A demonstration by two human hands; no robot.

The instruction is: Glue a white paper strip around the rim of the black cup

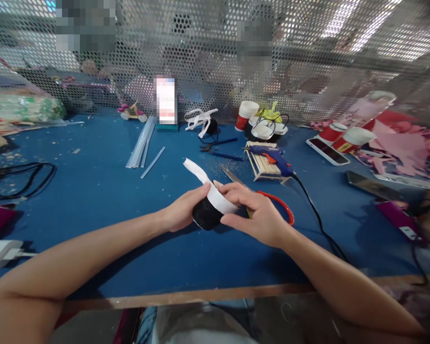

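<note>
Between my two hands is a small black cup-like piece [207,213], tilted just above or on the blue table. Around its upper edge runs a white ribbon strip [222,203], whose loose end sticks up to the left. My left hand [186,208] grips the cup's left side, thumb pressed on the strip. My right hand [252,210] pinches the strip and rim on the right, fingers behind and thumb in front. Scissors with red handles [284,205] lie on the table behind my right hand, partly hidden by it.
A blue glue gun [272,157] rests on a wooden stick rack, its cord trailing right. Pliers [222,148], clear glue sticks [141,143], a lit phone [166,100] and paper cups [247,114] stand or lie farther back. A perforated metal screen [208,62] closes the rear.
</note>
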